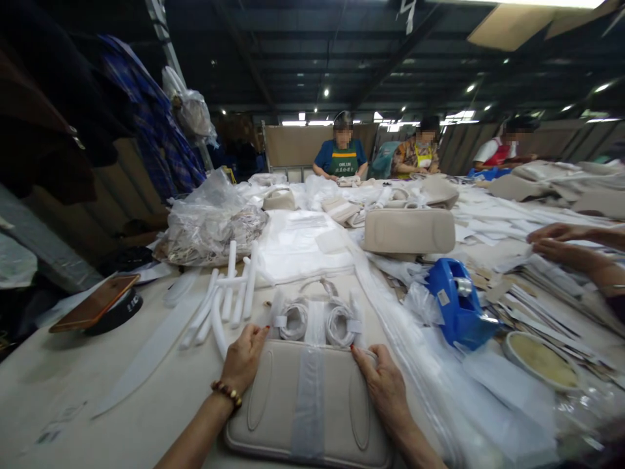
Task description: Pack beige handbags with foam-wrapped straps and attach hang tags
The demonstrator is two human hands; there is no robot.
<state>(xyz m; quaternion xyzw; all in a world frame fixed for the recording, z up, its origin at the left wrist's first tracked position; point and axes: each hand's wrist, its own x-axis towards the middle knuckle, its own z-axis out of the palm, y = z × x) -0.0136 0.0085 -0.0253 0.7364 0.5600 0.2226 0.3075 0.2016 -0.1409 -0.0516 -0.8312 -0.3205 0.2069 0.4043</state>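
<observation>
A beige handbag point(273, 417) lies flat on the table in front of me, a translucent wrapping strip point(310, 397) running down its middle. Beyond its top edge sit two wrapped, coiled straps point(339, 326) and clear plastic around the handles. My left hand point(245, 357) grips the bag's upper left corner, fingers curled over the edge. At the upper right corner my right hand point(385, 384) holds on in the same way, its thumb on the face of the bag. White foam tubes point(234, 293) lie just beyond my left hand.
A blue tape dispenser point(456, 303) and a bowl of pale yellow stuff point(541, 361) stand at right. Stacked plastic sheets point(303, 247) and another beige bag point(410, 230) lie ahead. A phone point(95, 303) rests at left. A co-worker's hands point(571, 244) reach in from the right.
</observation>
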